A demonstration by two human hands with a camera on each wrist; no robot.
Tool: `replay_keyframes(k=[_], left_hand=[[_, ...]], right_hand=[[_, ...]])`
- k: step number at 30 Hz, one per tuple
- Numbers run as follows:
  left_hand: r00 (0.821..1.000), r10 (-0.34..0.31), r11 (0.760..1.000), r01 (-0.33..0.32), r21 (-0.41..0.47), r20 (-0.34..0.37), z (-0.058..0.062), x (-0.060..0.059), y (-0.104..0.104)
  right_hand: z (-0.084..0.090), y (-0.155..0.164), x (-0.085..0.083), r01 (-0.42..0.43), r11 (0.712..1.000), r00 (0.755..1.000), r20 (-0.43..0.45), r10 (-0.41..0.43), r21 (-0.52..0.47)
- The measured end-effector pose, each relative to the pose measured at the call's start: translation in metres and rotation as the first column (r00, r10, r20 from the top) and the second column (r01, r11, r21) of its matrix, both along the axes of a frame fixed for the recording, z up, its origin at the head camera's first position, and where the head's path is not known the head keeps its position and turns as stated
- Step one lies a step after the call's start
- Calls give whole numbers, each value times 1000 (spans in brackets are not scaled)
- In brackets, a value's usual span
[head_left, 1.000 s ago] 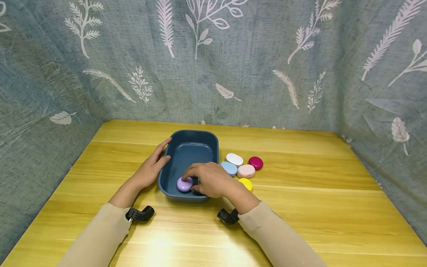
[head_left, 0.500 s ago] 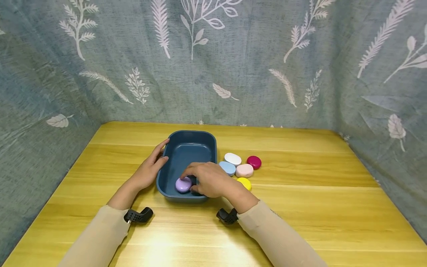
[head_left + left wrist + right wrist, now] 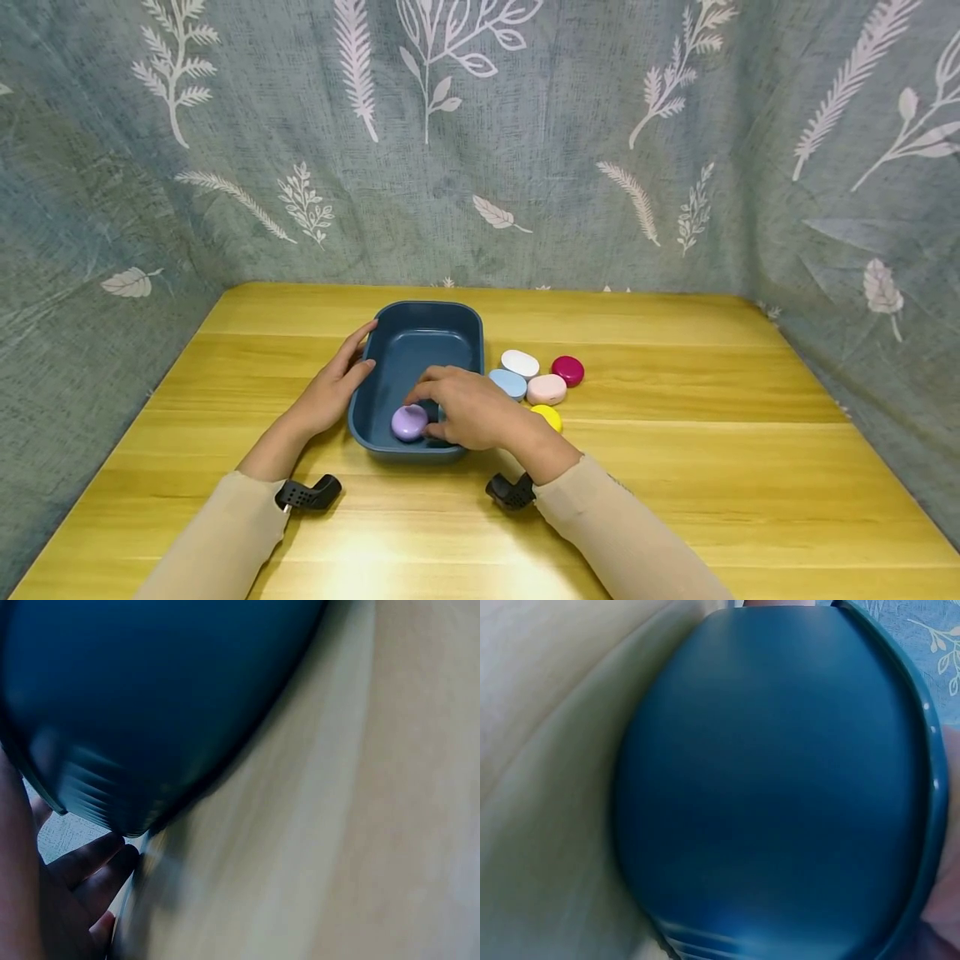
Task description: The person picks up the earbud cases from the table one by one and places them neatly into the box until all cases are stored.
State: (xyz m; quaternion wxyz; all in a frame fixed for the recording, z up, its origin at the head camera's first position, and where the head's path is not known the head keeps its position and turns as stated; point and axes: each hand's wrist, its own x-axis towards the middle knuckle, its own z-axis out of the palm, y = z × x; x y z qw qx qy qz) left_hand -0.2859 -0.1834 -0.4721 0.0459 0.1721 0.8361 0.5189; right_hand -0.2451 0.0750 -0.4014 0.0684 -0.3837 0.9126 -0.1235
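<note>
A dark blue rectangular bin (image 3: 423, 337) stands on the table. My left hand (image 3: 330, 396) rests against its left side, the thumb at the rim and the fingers stretched along the outer wall; in the left wrist view some of these fingers (image 3: 101, 874) lie by the bin wall. Inside the bin, near its front, lies a small glossy round lilac case (image 3: 409, 423). Reaching over the right rim, my right hand (image 3: 476, 408) holds the case between curled fingers and thumb. The right wrist view shows mostly the bin's outer wall (image 3: 772, 772), which hides the case.
Right of the bin lie several similar small pieces: an oval white one (image 3: 520, 363), a light blue one (image 3: 508, 384), a pale pink one (image 3: 547, 389), a round crimson one (image 3: 567, 371) and a yellow one (image 3: 548, 417) partly behind the right wrist. A leaf-patterned curtain (image 3: 555, 167) surrounds the table.
The head view has shifted a little, so everything sits slightly lower and further left. Both hands, the bin and the lilac case keep nearly the same places relative to each other.
</note>
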Motion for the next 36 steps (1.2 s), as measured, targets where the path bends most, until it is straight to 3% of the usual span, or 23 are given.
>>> replay_keyframes(k=[17,36], left_hand=[[1000,-11,1000,11,21,-10,0,2,1],[1000,2,1000,-2,-2,-15,2,3,0]], right_hand=[[9,6,1,-10,1000,996,-85,11,7],[25,21,-4,41,997,998,-46,-44,-66]])
